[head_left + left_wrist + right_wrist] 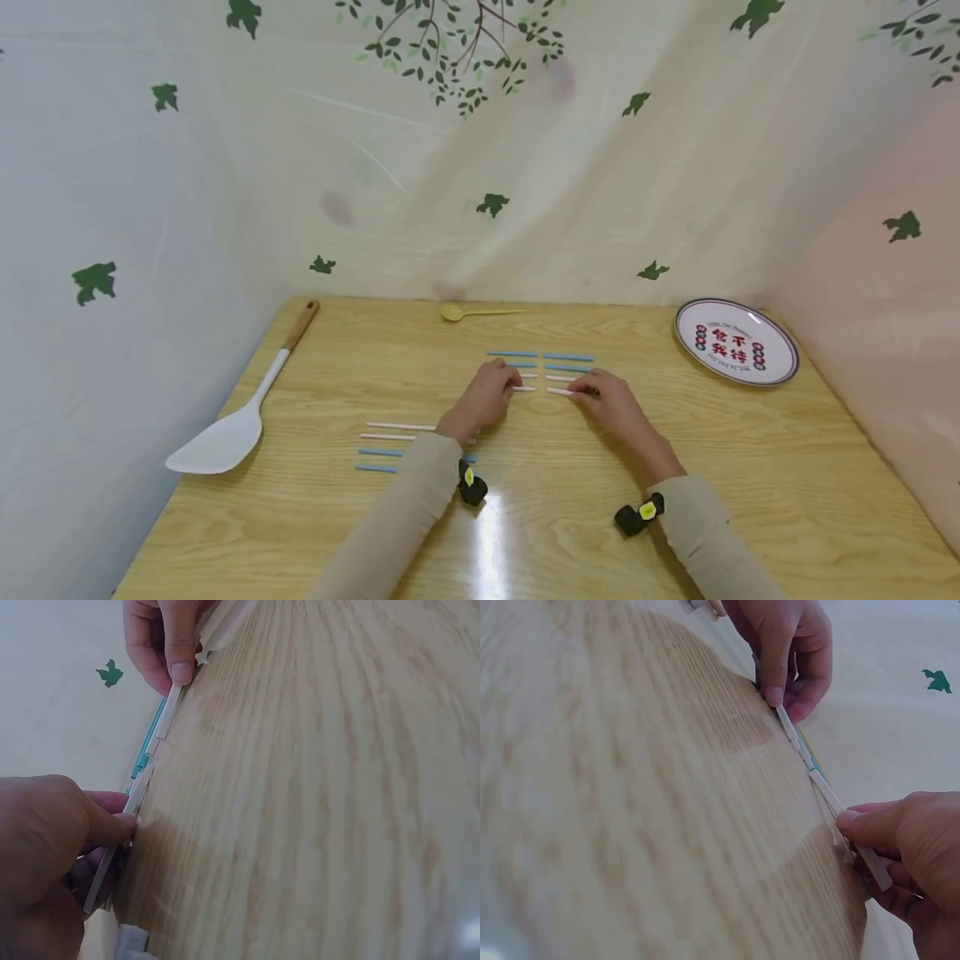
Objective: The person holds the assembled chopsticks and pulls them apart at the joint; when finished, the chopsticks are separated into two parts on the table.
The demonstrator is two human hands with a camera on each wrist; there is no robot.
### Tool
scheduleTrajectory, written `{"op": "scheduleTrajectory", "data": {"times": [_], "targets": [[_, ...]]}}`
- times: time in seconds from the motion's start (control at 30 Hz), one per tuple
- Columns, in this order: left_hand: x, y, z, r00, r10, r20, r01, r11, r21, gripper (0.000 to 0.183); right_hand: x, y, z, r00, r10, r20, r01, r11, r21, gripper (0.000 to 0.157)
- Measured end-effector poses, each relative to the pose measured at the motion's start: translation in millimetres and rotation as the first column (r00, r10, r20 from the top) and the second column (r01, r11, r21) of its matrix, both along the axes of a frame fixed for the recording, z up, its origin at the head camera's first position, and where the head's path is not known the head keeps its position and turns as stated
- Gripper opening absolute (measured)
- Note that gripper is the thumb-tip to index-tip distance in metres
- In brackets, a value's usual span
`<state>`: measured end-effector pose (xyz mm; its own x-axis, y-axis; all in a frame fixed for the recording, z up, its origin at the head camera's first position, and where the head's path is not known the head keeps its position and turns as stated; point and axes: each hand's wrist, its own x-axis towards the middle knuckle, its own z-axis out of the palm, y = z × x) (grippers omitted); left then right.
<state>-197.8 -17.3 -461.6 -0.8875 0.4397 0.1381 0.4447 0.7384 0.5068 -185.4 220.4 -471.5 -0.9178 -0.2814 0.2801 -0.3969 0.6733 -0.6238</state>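
Printed sheeting (405, 175): hanging behind and alongside the wooden table (765, 475), showing green bird shapes and leafy branches.
Table surface: spreading beneath everything, reflecting a bright streak near the front.
Beige sleeves (390, 533): reaching in from the near side.
White spatula (225, 437): lying along the left side, pointing its wooden handle backward.
Round plate (776, 340): resting at the back right, displaying red characters.
Left hand (489, 393): pinching a left white stick (528, 389) between thumb and fingers.
Right hand (611, 404): pinching a right white stick (557, 391) between thumb and fingers.
Near sticks (384, 437): lying parallel left of centre, two white and two blue, running partly behind the left sleeve.
Far sticks (567, 357): lying in two columns just beyond the hands, blue ones behind white.
Yellow spoon (452, 312): lying near the back edge, pointing its handle rightward.
Black wrist cameras (472, 487): sitting at both cuffs, bearing yellow labels.
Held sticks: lining up nearly end to end, leaving a small gap between tips, forming the nearest row of the two columns.
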Motion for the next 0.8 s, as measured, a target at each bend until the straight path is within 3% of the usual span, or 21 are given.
{"op": "scheduleTrajectory", "data": {"times": [0.53,0.8], "targets": [[-0.7,-0.4,-1.9,1.0,-0.003,-0.025,0.004,1.0,0.013,0.017,0.2,-1.1,1.3,1.0,-0.014,0.01,0.013,0.995,0.095,0.01],[-2.3,1.4,-5.8,0.996,-0.003,-0.085,0.004,1.0,0.014,0.015,-1.5,-2.4,1.2,1.0,-0.02,-0.011,0.021,0.993,0.117,0.009]]}}
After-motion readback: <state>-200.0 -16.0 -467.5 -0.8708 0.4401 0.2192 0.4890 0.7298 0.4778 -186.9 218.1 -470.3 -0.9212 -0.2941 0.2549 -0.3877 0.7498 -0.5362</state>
